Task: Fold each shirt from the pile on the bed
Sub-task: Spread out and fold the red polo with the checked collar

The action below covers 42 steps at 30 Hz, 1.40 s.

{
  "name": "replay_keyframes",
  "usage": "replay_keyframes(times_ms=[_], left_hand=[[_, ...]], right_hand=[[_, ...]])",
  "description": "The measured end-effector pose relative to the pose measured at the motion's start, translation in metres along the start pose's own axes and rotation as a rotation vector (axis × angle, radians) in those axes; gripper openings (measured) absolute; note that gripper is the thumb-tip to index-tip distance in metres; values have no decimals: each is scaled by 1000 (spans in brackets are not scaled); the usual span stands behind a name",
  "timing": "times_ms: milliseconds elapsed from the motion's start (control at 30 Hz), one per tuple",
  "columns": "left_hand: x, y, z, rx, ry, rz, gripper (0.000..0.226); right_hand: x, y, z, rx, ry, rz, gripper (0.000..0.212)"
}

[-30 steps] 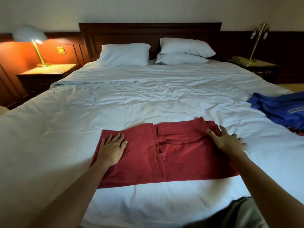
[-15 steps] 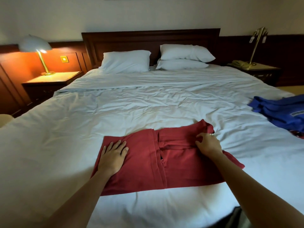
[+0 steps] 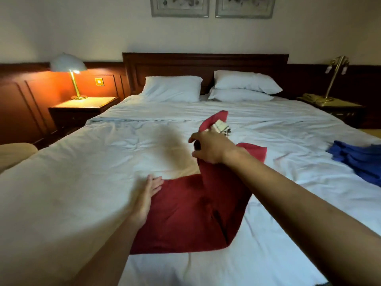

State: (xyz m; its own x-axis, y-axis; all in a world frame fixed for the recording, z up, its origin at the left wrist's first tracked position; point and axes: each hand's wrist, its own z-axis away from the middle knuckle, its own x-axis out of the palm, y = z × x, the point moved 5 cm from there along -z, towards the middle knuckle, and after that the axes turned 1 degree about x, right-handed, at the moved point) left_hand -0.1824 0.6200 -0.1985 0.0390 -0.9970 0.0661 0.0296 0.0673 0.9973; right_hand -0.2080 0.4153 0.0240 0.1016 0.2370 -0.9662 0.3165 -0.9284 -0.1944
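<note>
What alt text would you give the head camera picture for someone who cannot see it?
A person's right hand grips a red shirt and holds its right side raised off a white bed, while the left hand rests flat on the shirt's left edge. A blue garment lies at the right.

**One head-worn wide-angle camera at the foot of the bed [image 3: 82,182], facing the headboard [image 3: 206,65].**

It looks forward and down along the mattress. Both forearms enter from the bottom edge, so the left hand [image 3: 147,195] and right hand [image 3: 212,148] at the red shirt [image 3: 185,213] lie near the lens. The pillows [image 3: 172,88] and framed pictures [image 3: 179,6] sit far off at the top.
</note>
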Motion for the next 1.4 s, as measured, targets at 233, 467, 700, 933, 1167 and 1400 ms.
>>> replay_keyframes(times_ms=[233,467,700,933,1167,1400], left_hand=[[-61,0,11,-270,26,590,78],[-41,23,20,-325,-93,131,54],[8,8,15,-388,-110,-76,57],[23,12,15,-150,-50,-204,92],[13,13,13,-87,80,-237,63],[-15,32,11,21,115,-328,43]], right_hand=[[15,-55,-16,-35,-179,-387,48],[155,20,37,5,-546,-159,62],[192,35,54,-41,-282,-88,98],[196,49,61,35,25,-260,72],[194,54,62,156,-16,-172,51],[180,50,65,12,-140,-164,67]])
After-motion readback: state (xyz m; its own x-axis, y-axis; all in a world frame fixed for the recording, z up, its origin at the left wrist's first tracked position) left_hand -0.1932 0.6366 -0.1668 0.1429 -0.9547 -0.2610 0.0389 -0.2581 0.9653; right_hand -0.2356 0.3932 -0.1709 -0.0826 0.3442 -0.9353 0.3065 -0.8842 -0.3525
